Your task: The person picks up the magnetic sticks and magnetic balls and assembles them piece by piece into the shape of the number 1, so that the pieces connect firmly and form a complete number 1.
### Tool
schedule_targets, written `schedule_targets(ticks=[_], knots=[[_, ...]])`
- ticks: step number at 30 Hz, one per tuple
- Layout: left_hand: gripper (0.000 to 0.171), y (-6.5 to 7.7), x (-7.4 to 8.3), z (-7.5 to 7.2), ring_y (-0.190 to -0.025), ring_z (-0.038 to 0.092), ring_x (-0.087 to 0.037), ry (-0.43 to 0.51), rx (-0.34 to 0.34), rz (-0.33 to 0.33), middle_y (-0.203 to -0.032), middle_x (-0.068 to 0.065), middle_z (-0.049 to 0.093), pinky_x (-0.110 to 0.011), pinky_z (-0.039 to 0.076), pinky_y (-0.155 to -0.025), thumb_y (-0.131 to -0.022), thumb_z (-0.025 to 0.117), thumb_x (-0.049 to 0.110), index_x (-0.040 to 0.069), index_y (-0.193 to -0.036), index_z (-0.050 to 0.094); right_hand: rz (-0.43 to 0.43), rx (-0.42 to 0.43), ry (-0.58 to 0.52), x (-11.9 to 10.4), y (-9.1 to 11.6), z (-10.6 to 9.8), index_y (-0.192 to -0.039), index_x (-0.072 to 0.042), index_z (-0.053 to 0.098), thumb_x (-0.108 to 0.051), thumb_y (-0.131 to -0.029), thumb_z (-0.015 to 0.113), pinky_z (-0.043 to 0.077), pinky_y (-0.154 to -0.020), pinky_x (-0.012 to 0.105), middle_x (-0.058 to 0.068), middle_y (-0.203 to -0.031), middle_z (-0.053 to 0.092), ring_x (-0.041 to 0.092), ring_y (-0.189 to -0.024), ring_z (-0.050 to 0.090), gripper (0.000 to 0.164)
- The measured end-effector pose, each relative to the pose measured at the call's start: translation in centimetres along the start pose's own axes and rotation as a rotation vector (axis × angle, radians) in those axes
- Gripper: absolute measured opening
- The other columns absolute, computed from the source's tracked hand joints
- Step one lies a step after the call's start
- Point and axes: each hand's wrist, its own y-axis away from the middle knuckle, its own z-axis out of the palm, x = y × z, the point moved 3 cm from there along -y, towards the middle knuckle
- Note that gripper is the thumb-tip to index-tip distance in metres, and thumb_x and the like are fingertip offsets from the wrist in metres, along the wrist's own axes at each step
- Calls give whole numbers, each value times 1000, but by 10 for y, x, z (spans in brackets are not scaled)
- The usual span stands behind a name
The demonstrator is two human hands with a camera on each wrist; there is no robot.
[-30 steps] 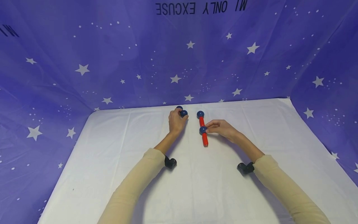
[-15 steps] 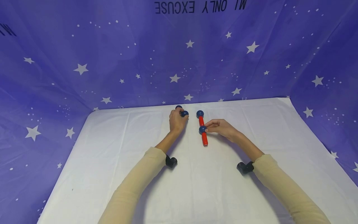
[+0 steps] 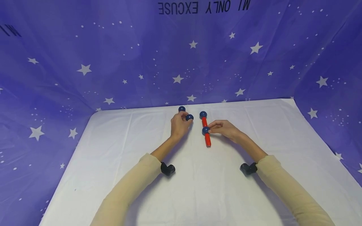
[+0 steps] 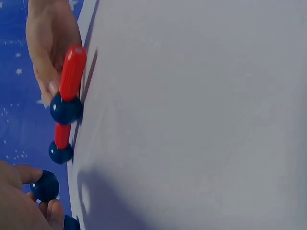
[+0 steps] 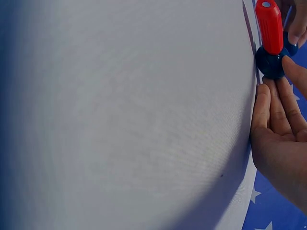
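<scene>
My left hand (image 3: pixel 179 126) pinches a blue ball (image 3: pixel 189 117) between thumb and fingers, seen closer in the left wrist view as a glossy blue ball (image 4: pixel 45 186). Just beyond those fingers another blue ball (image 3: pixel 182 109) sits near the table's far edge. To the right lies a chain of two red rods and two blue balls: a far ball (image 3: pixel 203 115), a red rod (image 3: pixel 204 121), a middle ball (image 3: pixel 205 130) and a near red rod (image 3: pixel 207 140) with a bare end. The thumb and fingers of my right hand (image 3: pixel 226 130) pinch the middle ball.
A white cloth (image 3: pixel 198 188) covers the table. Behind it and at both sides hangs a purple-blue curtain (image 3: pixel 158 62) with white stars. Black wrist-camera mounts (image 3: pixel 168 169) stick out from both cuffs.
My left hand has drawn one blue ball slightly nearer and to the right, away from the other ball at the far edge. The right hand and the rod chain stay put.
</scene>
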Motion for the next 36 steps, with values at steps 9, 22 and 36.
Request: schedule_targets(ticks=[9,22,36], knots=[[28,33,9,-1,-89,60,-22,67,-118,19,-95,-11,63,-30,49,-79,-85,79,7,1,-110,69,0,-1,1,6,-2,-2,-121,3,65,-15,-90,75,36,-104,48,12,-108,72,30,-112,58,37],[26,70,15,-1,-84,67,-16,184,-265,15,-97,-7,71,-25,54,-71,-86,78,6,3,-110,67,2,-3,-16,6,-1,-3,-121,4,65,-11,-90,74,32,-109,51,13,-107,72,31,-113,58,35],[27,94,14,5,-89,69,-17,198,-356,4,-101,-9,70,-25,55,-80,-85,78,3,3,-109,66,-15,-4,-32,6,-2,-2,-121,4,65,-12,-89,76,34,-108,49,14,-109,72,29,-110,60,38]])
